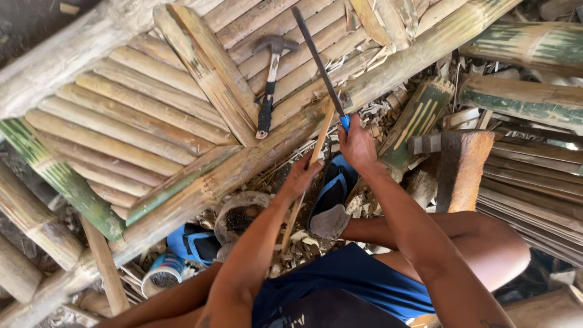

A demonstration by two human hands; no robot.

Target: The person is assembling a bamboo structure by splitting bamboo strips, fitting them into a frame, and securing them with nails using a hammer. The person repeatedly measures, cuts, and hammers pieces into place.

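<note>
Your left hand (302, 177) is clamped on a thin bamboo strip (306, 176) standing against the bamboo frame (243, 164), while your right hand (357, 146) grips the blue handle of a long blade (319, 64), which seems to meet the strip's top. Keep the strip steady, fingers below the edge, and shave away from yourself; mind the hammer (269, 85) on the slats, the sandal (333, 197) and the scraps underfoot
</note>
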